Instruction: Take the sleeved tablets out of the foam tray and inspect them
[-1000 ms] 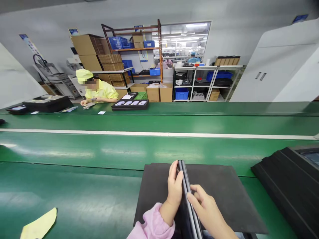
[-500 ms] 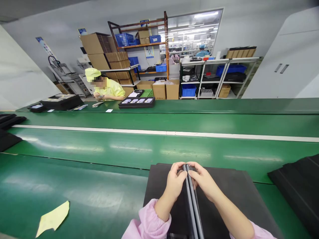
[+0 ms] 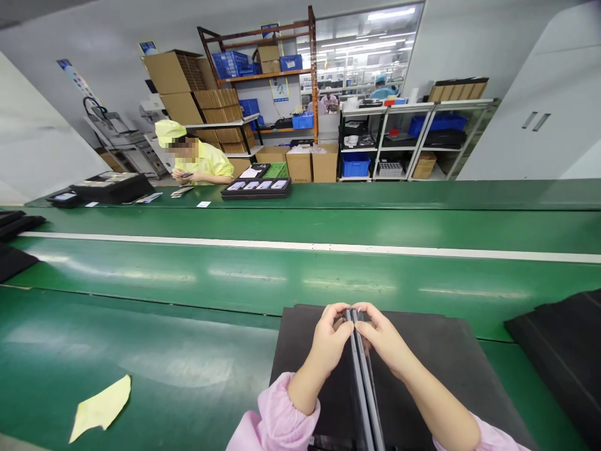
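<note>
Two slim, dark grey slabs that look like tablets stand on edge, pressed side by side, with only their long edges showing clearly. My left hand is closed around the far end of the left tablet, thumb on the near side and fingers over the far corner. In the same way, my right hand grips the right tablet. Both tablets are above a flat black foam board; their near ends run out of the frame at the bottom. Whether they touch the board I cannot tell.
A torn pale yellow piece lies on the green bench at left. Black sheets are stacked at right, more black pieces at far left. Across the bench, a person in yellow handles small items beside a black tray.
The view has tilted down slightly, so the background sits a little higher. My hands and the two tablets hold almost the same position.
</note>
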Motion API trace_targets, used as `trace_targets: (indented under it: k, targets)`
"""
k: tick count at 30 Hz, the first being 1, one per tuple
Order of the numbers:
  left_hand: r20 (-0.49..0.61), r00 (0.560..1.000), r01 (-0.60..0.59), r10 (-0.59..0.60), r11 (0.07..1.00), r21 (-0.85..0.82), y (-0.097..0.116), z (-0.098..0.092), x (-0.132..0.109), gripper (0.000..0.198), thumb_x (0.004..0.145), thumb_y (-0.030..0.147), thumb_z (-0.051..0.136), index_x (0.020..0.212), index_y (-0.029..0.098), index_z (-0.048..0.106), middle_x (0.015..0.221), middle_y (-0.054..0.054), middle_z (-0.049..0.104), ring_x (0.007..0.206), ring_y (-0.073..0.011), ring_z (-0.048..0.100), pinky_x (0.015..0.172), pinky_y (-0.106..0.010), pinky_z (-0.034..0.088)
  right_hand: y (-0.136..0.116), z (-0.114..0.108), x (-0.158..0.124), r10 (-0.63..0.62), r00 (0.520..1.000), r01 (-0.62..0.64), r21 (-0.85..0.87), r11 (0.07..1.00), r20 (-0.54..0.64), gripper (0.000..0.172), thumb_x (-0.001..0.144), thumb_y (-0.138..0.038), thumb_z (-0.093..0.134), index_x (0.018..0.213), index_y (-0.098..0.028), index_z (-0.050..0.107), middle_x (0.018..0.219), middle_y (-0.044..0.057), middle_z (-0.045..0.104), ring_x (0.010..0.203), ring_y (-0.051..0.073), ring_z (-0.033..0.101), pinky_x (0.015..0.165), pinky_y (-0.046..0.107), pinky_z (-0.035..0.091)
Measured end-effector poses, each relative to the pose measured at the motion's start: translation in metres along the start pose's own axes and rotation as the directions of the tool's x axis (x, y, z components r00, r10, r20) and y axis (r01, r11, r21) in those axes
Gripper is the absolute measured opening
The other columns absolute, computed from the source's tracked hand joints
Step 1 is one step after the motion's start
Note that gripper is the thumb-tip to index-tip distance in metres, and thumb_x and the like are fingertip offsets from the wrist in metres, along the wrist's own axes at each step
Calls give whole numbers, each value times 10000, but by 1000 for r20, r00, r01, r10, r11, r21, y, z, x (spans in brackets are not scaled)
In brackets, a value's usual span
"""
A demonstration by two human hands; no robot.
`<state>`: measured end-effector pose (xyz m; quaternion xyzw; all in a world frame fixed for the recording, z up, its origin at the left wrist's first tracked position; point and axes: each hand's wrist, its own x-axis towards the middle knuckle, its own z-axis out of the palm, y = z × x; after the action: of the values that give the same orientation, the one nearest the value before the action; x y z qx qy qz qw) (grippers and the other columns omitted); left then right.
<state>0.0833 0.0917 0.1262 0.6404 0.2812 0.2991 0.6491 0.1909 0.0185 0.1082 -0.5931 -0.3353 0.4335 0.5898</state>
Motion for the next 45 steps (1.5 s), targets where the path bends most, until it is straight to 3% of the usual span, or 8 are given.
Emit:
trace_targets:
  k: [12, 26, 34, 45]
  targets:
    - [40, 998, 39, -39, 999, 7, 4, -1, -1, 223, 689, 155, 511, 904, 188, 559, 923, -37, 584, 941, -195, 566, 877, -332, 428, -15, 7, -6, 29, 998, -28, 14, 1000, -57, 334, 640, -344, 513, 935, -189, 484, 472, -93, 446, 383, 107, 437, 401, 238, 397]
    - [43, 999, 28, -28, 999, 16, 3, 2, -4, 245, 718, 206, 487, 957, 182, 530, 1002, -57, 539, 960, -198, 552, 897, -350, 419, -11, 5, -8, 12, 998, -9, 46, 999, -60, 331, 660, -350, 524, 950, -197, 480, 530, -81, 450, 420, 100, 424, 427, 243, 386]
    - [188, 982, 43, -16, 989, -139, -5, -5, -5, 481, 586, 152, 564, 1059, 209, 508, 1106, -52, 462, 1038, -229, 495, 943, -384, 379, -6, -5, -15, 30, 992, -42, 92, 995, 125, 576, 644, -288, 568, 1176, -199, 369, 621, -63, 476, 536, 124, 469, 538, 262, 395]
    - [185, 982, -7, 29, 993, -116, -6, -4, -7, 451, 622, 155, 541, 1068, 218, 510, 1135, -57, 423, 1078, -231, 466, 958, -377, 377, -6, -7, -17, 10, 989, -25, 96, 995, 149, 512, 685, -303, 568, 1152, -212, 378, 679, -46, 479, 565, 122, 453, 558, 263, 387]
